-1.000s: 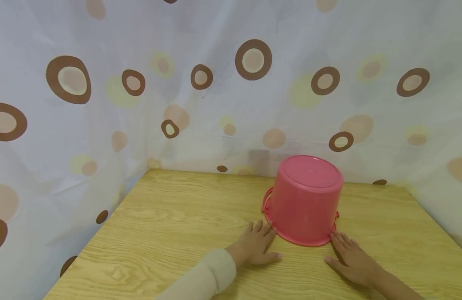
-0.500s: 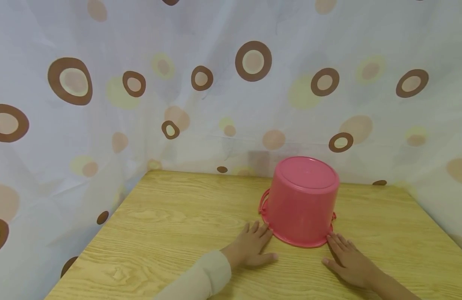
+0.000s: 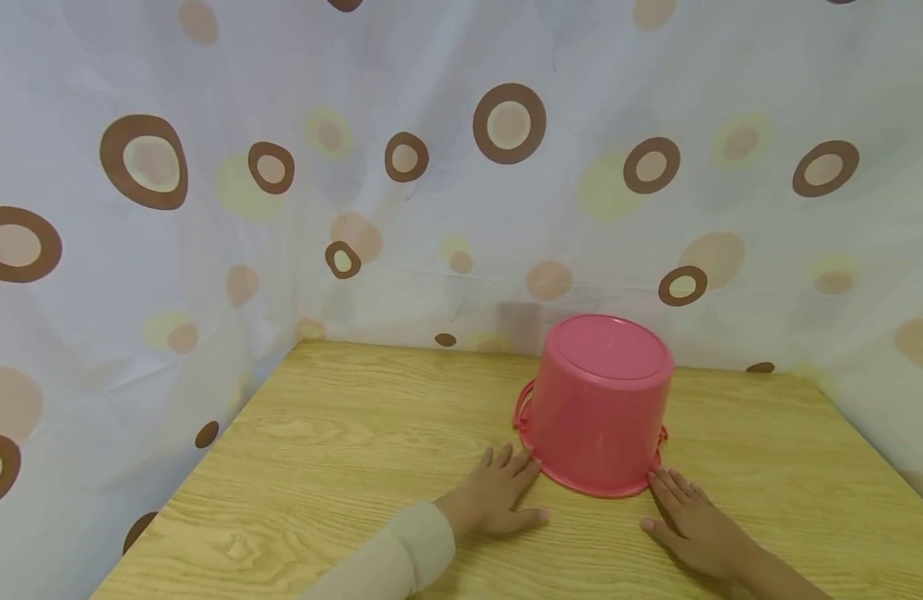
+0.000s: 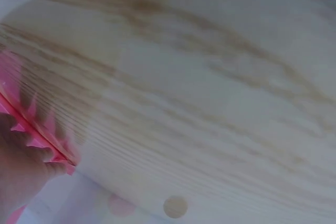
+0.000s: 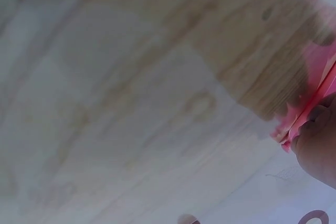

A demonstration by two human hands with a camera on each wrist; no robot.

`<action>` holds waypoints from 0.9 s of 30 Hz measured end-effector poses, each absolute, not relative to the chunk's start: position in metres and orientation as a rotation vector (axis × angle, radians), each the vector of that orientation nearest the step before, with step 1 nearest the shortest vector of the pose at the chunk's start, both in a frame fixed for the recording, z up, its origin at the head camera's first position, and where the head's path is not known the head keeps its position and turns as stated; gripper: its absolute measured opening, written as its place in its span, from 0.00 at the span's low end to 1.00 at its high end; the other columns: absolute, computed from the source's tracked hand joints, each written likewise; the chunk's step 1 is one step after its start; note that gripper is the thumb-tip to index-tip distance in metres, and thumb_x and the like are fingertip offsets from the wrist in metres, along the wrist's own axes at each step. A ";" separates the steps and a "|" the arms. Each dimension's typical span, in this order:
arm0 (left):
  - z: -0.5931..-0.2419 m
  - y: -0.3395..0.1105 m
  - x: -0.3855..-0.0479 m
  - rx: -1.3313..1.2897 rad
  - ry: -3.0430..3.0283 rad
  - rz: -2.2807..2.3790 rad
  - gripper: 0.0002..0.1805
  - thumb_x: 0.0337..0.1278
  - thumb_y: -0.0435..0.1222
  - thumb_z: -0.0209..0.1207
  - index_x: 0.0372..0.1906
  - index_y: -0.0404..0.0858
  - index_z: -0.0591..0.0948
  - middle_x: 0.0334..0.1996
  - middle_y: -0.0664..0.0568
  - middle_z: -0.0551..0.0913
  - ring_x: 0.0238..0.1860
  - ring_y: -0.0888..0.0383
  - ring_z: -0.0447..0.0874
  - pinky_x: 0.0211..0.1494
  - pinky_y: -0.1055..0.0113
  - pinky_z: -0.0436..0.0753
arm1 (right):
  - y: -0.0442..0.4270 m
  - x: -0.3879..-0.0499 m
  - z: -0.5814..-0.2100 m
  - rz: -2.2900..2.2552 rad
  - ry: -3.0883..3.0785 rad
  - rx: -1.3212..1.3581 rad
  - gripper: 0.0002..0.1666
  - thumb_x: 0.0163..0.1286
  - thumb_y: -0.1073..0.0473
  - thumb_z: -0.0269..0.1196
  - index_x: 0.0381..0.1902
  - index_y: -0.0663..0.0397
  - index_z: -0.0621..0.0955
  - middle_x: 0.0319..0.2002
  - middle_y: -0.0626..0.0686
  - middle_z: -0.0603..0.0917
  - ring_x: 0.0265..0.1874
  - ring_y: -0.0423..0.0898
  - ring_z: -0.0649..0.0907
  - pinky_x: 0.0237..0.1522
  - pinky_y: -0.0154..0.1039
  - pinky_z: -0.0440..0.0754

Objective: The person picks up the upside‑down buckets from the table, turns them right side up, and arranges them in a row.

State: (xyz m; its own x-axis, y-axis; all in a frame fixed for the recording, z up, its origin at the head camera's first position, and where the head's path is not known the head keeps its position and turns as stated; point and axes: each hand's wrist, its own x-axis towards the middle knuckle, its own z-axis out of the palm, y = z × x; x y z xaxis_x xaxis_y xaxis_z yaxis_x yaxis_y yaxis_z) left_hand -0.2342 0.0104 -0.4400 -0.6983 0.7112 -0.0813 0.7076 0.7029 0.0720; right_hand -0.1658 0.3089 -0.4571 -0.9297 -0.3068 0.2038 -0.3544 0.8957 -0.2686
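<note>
An upside-down pink bucket (image 3: pixel 602 408) stands on the wooden table, its rim down and its handle showing at the left side. My left hand (image 3: pixel 495 496) lies flat on the table with spread, straight fingers, their tips touching the rim's front left. On the other side, my right hand (image 3: pixel 697 525) lies palm down, fingertips at the rim's front right. In the left wrist view, my left hand (image 4: pixel 21 169) is beside the pink rim (image 4: pixel 39 135) at the left edge. The right wrist view has my right hand (image 5: pixel 317 145) against the rim (image 5: pixel 310 108).
The wood-grain table (image 3: pixel 319 433) extends left and right of the bucket. Behind it and at both sides hangs a pale sheet (image 3: pixel 431 75) with brown, beige and yellow circles. What is beneath the bucket is hidden.
The bucket has slid a little to the left and slightly nearer. Both hands have shifted left with it, their fingertips staying at its rim.
</note>
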 end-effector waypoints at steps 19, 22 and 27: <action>-0.440 -0.002 -0.234 1.187 2.824 0.002 0.39 0.63 0.62 0.37 0.72 0.45 0.54 0.74 0.51 0.51 0.73 0.45 0.49 0.72 0.49 0.54 | 0.303 -0.168 -0.459 0.425 -2.871 0.543 0.37 0.66 0.47 0.56 0.63 0.70 0.67 0.64 0.69 0.66 0.62 0.70 0.65 0.53 0.13 0.23; -0.439 -0.004 -0.234 1.180 2.819 -0.010 0.39 0.63 0.62 0.37 0.73 0.45 0.53 0.74 0.51 0.49 0.73 0.45 0.48 0.73 0.49 0.53 | 0.301 -0.168 -0.460 0.398 -2.846 0.561 0.37 0.66 0.47 0.57 0.62 0.70 0.67 0.64 0.68 0.67 0.61 0.69 0.67 0.54 0.13 0.24; -0.440 -0.008 -0.235 1.179 2.807 0.008 0.39 0.63 0.62 0.36 0.73 0.45 0.53 0.74 0.51 0.48 0.73 0.45 0.47 0.73 0.49 0.52 | 0.298 -0.169 -0.460 0.370 -2.832 0.579 0.37 0.66 0.47 0.57 0.62 0.70 0.68 0.63 0.68 0.67 0.61 0.69 0.67 0.55 0.13 0.23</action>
State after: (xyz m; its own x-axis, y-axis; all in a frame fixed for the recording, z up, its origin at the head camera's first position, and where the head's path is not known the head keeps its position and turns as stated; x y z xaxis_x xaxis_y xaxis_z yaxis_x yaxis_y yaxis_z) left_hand -0.2348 -0.0084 -0.4397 -0.6962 0.7125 -0.0871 0.7120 0.7009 0.0423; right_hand -0.1690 0.2984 -0.4602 -0.8963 -0.3524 0.2691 -0.4097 0.8903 -0.1986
